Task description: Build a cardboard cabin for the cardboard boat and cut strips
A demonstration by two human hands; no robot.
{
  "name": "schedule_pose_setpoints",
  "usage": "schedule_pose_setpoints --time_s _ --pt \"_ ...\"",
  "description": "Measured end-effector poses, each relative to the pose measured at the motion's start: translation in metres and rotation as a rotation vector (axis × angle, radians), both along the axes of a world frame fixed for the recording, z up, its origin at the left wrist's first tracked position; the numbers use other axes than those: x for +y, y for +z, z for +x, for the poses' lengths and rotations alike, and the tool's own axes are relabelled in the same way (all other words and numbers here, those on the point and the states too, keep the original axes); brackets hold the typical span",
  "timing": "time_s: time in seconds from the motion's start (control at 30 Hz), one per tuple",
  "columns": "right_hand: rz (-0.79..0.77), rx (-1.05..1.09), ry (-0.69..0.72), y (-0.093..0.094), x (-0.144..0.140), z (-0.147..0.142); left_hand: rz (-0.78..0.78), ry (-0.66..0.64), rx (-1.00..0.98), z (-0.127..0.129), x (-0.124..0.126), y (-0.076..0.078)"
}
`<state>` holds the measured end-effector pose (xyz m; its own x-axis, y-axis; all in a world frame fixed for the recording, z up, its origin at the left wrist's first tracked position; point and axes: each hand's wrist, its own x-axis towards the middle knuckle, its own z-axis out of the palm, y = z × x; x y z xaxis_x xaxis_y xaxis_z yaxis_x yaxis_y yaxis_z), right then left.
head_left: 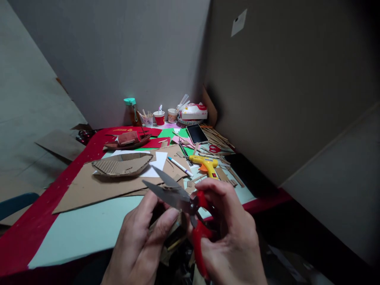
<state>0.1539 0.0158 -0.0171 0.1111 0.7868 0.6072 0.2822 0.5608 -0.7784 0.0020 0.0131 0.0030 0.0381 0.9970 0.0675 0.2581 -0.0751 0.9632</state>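
My right hand (228,225) is closed round the red handles of a pair of scissors (178,198). Their blades stand apart, pointing up and to the left over the table's front edge. A scrap of brown cardboard (172,189) shows between the blades. Just below them, my left hand (145,233) is closed, thumb bent toward the fingers, on a brownish piece of cardboard that the fingers and shadow mostly hide. Beyond my hands, a boat shape made of corrugated cardboard (121,165) rests on a flat cardboard sheet (80,194).
A yellow glue gun (206,164) lies among cardboard scraps, near a white marker (180,166). Farther back are a reddish-brown model boat (127,139), a phone (197,133), red-handled scissors (215,149) and wooden sticks (218,138). Paper cups (159,118) and a bottle (132,113) stand by the wall.
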Motion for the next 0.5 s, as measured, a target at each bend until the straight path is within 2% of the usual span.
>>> schedule_pose_setpoints --time_s 0.07,0.2,0.37,0.5 --pt "0.004 0.007 -0.006 -0.001 0.000 0.000 -0.005 0.013 -0.002 0.000 -0.001 -0.001" --pt "0.010 0.021 0.005 -0.002 0.000 0.001 0.085 -0.042 0.030 0.000 0.002 -0.001" --pt "0.024 -0.032 0.073 0.003 0.000 0.006 0.146 -0.005 0.064 -0.004 0.004 0.000" --pt "-0.114 -0.012 0.168 0.010 0.003 0.013 0.120 -0.049 0.076 -0.004 0.005 0.000"
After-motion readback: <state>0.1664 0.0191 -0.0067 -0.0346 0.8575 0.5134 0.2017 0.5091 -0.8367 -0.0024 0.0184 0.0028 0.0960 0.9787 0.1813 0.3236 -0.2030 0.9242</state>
